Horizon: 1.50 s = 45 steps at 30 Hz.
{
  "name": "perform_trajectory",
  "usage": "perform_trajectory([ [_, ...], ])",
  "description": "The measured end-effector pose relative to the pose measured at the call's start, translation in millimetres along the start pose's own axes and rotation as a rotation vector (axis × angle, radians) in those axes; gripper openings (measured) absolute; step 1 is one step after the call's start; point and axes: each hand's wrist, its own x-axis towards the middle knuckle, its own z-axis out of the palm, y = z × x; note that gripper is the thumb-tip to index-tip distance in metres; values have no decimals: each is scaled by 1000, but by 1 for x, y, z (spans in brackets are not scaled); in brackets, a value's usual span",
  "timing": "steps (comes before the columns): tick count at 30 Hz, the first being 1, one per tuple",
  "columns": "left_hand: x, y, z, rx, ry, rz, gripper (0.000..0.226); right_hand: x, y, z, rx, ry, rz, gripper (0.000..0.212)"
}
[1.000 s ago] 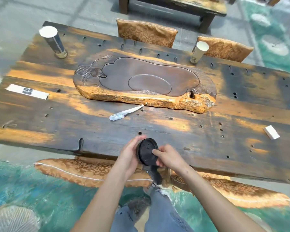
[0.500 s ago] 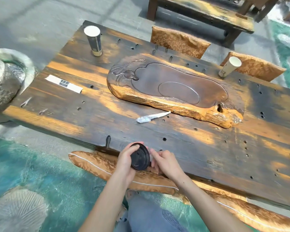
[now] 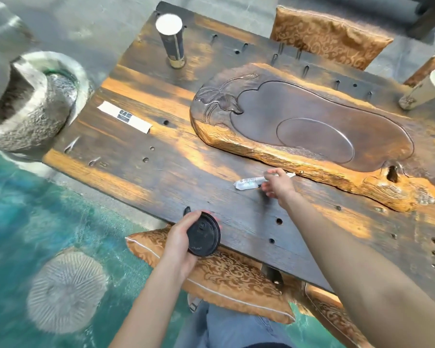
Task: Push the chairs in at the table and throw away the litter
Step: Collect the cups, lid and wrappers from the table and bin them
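Observation:
My left hand grips a black lidded cup over the near edge of the dark wooden table. My right hand reaches out over the table, its thumb and fingers curled round the right part of a white wrapper that lies in front of the carved wooden tea tray. A gold cushioned chair sits partly under the table's near edge, with another to its right. Two more cushioned chairs stand at the far side.
A tall paper cup with a dark sleeve stands at the far left of the table. A white paper cup stands at the far right. A white paper strip lies near the left end. A stone basin stands beside that end.
My right hand has left the black cup and reached forward to the white wrapper. My left hand alone now holds the cup. The view has shifted left.

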Motion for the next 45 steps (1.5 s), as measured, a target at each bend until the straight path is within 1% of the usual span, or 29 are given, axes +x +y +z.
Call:
perform_trajectory([
  [4,6,11,-4,-9,36,-5,30,31,-2,6,-113,64,100,9],
  [7,8,19,-6,-16,56,-23,35,43,-1,11,-196,81,158,7],
  [9,9,23,-6,-14,64,-30,37,49,4,13,-247,74,177,11],
  [11,9,24,-4,-11,68,-37,36,53,12,13,-294,116,148,15],
  [13,10,25,-4,-1,66,-38,36,56,21,11,-295,157,120,15],
  [18,12,34,-2,41,57,-30,34,33,26,10,-185,116,-52,15],
  [20,13,37,-2,41,59,-39,31,8,18,13,-161,69,-144,17],
  [21,14,39,-3,43,58,-40,32,-7,13,16,-163,31,-190,22],
  [23,15,42,-6,60,65,-37,37,-39,2,28,-145,-70,-263,39],
  [26,16,49,-12,83,53,-43,34,-90,-14,59,-158,-205,-355,59],
  [28,17,56,-21,120,32,-39,38,-124,-23,88,-191,-307,-418,61],
  [31,14,78,-40,132,-37,-14,47,-164,-35,139,-167,-453,-498,56],
  [34,8,109,-66,146,-94,24,38,-201,-45,189,-81,-539,-520,62],
  [35,3,121,-76,152,-121,27,33,-213,-49,205,-54,-526,-523,63],
  [37,-3,148,-99,165,-165,23,21,-235,-61,236,-62,-428,-543,59],
  [39,-6,176,-120,176,-166,28,23,-249,-71,269,-106,-294,-560,54],
  [41,-9,202,-142,142,-157,26,26,-258,-81,302,-113,-201,-559,49],
  [45,-18,255,-178,103,-115,28,28,-270,-99,352,-58,-169,-554,31],
])
